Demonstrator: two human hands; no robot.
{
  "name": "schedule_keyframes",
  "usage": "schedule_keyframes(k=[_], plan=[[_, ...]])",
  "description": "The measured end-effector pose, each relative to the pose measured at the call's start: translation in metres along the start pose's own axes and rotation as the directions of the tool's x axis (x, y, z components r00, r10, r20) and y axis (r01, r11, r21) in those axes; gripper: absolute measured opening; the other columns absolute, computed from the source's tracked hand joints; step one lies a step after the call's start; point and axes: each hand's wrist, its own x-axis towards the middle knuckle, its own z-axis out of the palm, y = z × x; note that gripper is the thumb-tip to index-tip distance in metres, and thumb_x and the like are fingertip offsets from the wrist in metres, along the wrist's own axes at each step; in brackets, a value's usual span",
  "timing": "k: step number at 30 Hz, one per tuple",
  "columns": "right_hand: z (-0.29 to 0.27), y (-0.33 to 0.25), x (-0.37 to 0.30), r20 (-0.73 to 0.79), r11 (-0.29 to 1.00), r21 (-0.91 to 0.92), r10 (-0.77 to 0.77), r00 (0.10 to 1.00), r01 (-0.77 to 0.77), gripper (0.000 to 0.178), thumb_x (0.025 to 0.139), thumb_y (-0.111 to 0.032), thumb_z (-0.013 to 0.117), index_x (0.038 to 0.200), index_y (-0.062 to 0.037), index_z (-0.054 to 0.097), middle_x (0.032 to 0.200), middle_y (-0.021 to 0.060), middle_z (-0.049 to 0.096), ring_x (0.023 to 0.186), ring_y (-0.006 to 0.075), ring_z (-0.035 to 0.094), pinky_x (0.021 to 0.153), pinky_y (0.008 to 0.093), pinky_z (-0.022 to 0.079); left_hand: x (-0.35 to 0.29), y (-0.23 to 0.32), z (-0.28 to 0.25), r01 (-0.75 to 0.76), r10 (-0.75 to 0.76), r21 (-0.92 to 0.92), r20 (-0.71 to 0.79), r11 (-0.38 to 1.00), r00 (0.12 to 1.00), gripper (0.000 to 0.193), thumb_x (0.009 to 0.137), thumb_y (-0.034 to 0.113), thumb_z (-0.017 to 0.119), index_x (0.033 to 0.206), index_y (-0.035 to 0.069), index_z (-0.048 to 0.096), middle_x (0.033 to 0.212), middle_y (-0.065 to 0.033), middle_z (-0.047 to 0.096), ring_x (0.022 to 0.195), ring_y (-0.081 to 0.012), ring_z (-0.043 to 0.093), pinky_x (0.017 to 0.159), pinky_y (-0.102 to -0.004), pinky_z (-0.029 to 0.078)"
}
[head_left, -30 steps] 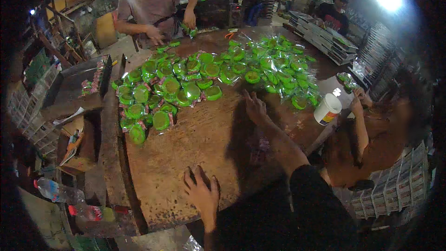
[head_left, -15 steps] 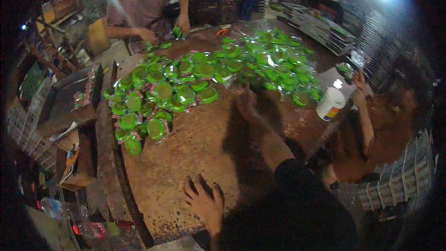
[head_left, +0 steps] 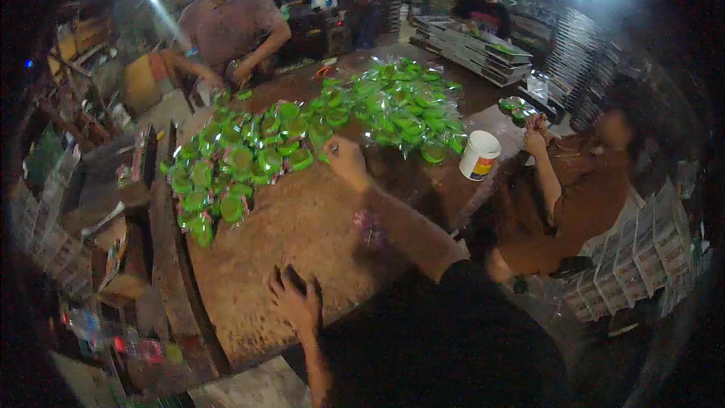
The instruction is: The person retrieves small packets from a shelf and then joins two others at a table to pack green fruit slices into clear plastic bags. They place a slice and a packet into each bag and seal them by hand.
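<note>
My left hand (head_left: 296,304) rests on the near part of the brown wooden table, fingers spread and holding nothing. My right hand (head_left: 347,162) is stretched over the middle of the table, its fingers curled at the near edge of a heap of green round items in clear wrap (head_left: 268,159). What is inside those fingers, if anything, is hidden. Just beyond the fingertips lies one green wrapped item (head_left: 320,133). A small pinkish bundle (head_left: 368,227) lies on the table beside my right forearm.
A second heap of green wrapped items (head_left: 408,109) lies farther right, by a white tub (head_left: 480,155). A person in brown (head_left: 574,196) handles green pieces at the right. Another person (head_left: 230,30) works across the table. A dark tray (head_left: 106,174) stands at the left.
My right hand has drawn back from between the heaps to the left heap's edge, fingers now curled. The pinkish bundle now shows beside my forearm. The whole view has shifted.
</note>
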Motion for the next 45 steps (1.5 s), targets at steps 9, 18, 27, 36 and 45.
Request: schedule_keyframes(k=[9, 18, 27, 36, 45], plan=[[-0.178, -0.164, -0.096, 0.747, 0.821, 0.397, -0.030, 0.664, -0.410, 0.016, 0.096, -0.019, 0.066, 0.103, -0.0045, 0.069, 0.084, 0.0015, 0.066, 0.083, 0.0113, 0.061, 0.077, 0.0327, 0.050, -0.023, 0.021, -0.071, 0.149, 0.044, -0.783, 0.219, 0.603, 0.975, 0.086, 0.084, 0.016, 0.084, 0.156, 0.004, 0.038, 0.152, -0.0163, 0.050, 0.139, -0.0264, 0.048, 0.115, -0.0425, 0.039], [-0.186, -0.199, -0.246, 0.618, 0.619, 0.426, 0.333, 0.712, -0.660, 0.021, 0.100, -0.023, 0.065, 0.090, -0.0051, 0.070, 0.076, -0.0012, 0.063, 0.058, 0.0044, 0.050, 0.052, 0.0248, 0.040, -0.093, 0.048, -0.092, 0.606, -0.145, -0.768, 0.588, 0.209, 0.796, 0.036, 0.092, 0.017, 0.078, 0.122, 0.000, 0.069, 0.113, -0.0073, 0.075, 0.101, -0.0152, 0.068, 0.093, -0.0312, 0.053], [-0.163, -0.187, -0.237, 0.272, 0.821, 0.377, 0.345, 0.898, -0.430, 0.013, 0.090, -0.008, 0.075, 0.095, -0.0050, 0.064, 0.088, -0.0002, 0.062, 0.076, 0.0068, 0.055, 0.064, 0.0258, 0.045, -0.064, 0.074, -0.109, 0.665, -0.173, -0.710, 0.643, 0.231, 0.746, 0.039, 0.092, 0.034, 0.079, 0.112, 0.002, 0.072, 0.108, -0.0074, 0.072, 0.102, -0.0181, 0.064, 0.096, -0.0329, 0.048], [-0.182, -0.234, -0.240, 0.452, 0.893, 0.273, 0.210, 0.867, -0.359, 0.040, 0.079, -0.007, 0.083, 0.113, -0.0021, 0.062, 0.099, 0.0108, 0.063, 0.086, 0.0219, 0.062, 0.077, 0.0334, 0.051, -0.049, 0.068, -0.117, 0.423, -0.001, -0.786, 0.473, 0.451, 0.881, 0.030, 0.104, 0.023, 0.061, 0.103, -0.003, 0.077, 0.121, -0.0133, 0.069, 0.115, -0.0223, 0.058, 0.099, -0.0360, 0.044], [-0.186, -0.221, -0.273, 0.869, 0.072, 0.165, 0.462, 0.180, -0.984, 0.040, 0.090, -0.023, 0.082, 0.124, -0.0097, 0.064, 0.084, -0.0011, 0.062, 0.068, 0.0086, 0.055, 0.059, 0.0281, 0.045, -0.066, 0.058, -0.132, 0.529, -0.264, -0.824, 0.474, 0.204, 0.840, 0.016, 0.091, -0.008, 0.053, 0.093, 0.000, 0.066, 0.098, -0.0082, 0.067, 0.098, -0.0243, 0.063, 0.093, -0.0321, 0.047]])
